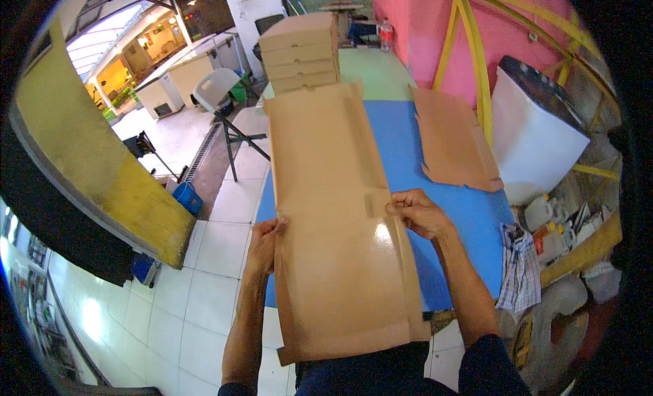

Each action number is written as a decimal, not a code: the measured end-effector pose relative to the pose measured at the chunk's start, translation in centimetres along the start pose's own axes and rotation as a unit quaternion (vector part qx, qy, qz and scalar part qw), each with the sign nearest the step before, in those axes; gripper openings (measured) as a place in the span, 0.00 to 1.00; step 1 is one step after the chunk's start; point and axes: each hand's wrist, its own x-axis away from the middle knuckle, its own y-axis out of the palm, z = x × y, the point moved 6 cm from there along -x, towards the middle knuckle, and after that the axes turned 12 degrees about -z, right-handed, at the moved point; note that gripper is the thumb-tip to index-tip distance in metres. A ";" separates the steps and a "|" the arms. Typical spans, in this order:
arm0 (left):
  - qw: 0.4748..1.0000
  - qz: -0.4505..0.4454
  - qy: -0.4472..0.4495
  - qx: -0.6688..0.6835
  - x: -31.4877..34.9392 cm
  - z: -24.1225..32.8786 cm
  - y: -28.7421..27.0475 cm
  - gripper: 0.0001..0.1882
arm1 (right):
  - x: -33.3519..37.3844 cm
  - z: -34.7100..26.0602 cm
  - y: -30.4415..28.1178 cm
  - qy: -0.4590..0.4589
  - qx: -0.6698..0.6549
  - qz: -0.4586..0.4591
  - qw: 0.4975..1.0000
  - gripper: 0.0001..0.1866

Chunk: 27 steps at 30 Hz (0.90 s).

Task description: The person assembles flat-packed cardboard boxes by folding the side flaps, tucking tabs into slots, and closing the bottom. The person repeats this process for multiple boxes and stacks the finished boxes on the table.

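A long unfolded brown cardboard box blank (333, 165) stretches from close to my body out over the blue tabletop (462, 233). My left hand (264, 245) grips its left edge near the crosswise crease, thumb on top. On the opposite edge, my right hand (416, 212) pinches the side flap by a small slot. The near half of the sheet has a glossy patch of reflected light. A second flat cardboard blank (456, 139) lies on the right side of the blue top, apart from both hands.
Folded cardboard boxes (299, 52) are stacked at the table's far end, near a bottle (386, 35). A folding chair (221, 90) stands left. To the right are a yellow metal frame (484, 69), a white appliance (534, 130) and a checked cloth (519, 267) hanging by the table edge.
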 end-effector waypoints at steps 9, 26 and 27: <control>0.998 -0.033 -0.053 -0.026 -0.9 -4.7 4.7 0.23 | 5.6 5.0 -0.9 0.052 0.009 0.206 0.977 0.15; 0.987 0.053 -0.102 -0.110 2.5 -8.8 5.1 0.24 | 9.4 10.1 3.8 -0.020 -0.043 0.362 0.931 0.19; 0.989 0.054 -0.100 -0.093 2.9 -8.7 5.4 0.23 | 9.4 9.9 3.9 -0.007 -0.024 0.353 0.935 0.18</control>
